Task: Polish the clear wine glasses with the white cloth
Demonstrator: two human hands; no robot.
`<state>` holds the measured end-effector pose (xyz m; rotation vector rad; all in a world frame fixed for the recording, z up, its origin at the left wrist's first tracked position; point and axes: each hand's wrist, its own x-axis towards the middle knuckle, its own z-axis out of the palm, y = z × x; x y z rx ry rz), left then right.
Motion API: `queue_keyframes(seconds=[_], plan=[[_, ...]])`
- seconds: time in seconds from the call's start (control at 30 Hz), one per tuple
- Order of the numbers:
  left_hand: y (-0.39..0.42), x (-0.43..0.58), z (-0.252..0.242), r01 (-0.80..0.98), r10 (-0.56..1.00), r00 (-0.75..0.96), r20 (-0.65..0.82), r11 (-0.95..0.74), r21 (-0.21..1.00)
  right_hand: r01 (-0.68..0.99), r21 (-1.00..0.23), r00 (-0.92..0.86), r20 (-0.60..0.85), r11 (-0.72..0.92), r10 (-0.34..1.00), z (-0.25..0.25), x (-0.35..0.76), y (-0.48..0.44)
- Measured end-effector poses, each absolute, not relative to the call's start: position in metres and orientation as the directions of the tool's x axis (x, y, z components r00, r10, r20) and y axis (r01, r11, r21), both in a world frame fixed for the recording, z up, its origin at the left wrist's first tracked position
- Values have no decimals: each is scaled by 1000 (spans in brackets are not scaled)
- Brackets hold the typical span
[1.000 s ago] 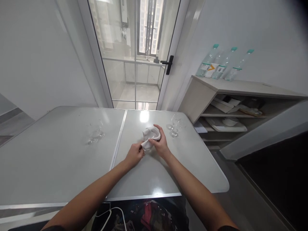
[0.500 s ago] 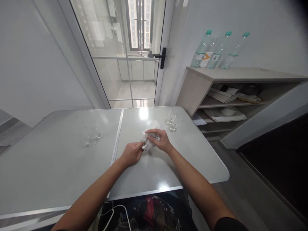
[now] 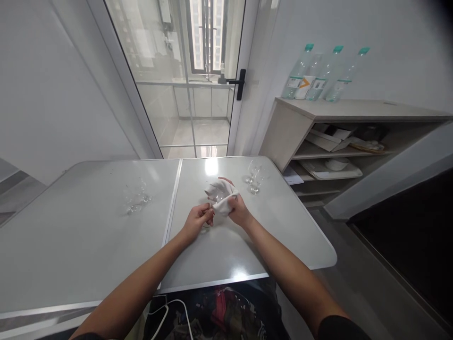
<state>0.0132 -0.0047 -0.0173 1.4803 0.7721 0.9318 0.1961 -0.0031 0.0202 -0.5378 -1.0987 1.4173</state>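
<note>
Mid-frame, a clear stemmed glass (image 3: pixel 218 195) is largely hidden by a soft white cloth (image 3: pixel 225 206) bunched round its bowl, so only a shiny patch of the bowl shows. The left hand (image 3: pixel 198 219) is pinched on the stem, covering most of it; the right hand (image 3: pixel 240 211) is clasped round the cloth. On the smooth, glossy surface (image 3: pixel 283 231), transparent glassware (image 3: pixel 254 190) right of centre has hard-to-trace outlines.
</note>
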Motion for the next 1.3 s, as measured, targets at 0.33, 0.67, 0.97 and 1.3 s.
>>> queue_keyframes(seconds=[0.33, 0.67, 0.97, 1.3], plan=[[-8, 11, -26, 258, 881, 440, 175, -311, 915, 293, -637, -368, 613, 713, 699, 7, 213, 8], [-7, -3, -22, 572, 788, 525, 322, -606, 552, 262, -903, -183, 301, 341, 936, 11, 204, 9], [-12, 7, -15, 292, 843, 472, 259, -426, 856, -559, -765, -338, -142, -320, 930, 14, 207, 15], [-5, 25, -26, -313, 911, 406, 69, 68, 947, -690, -713, -191, 9, -128, 981, -2, 178, 7]])
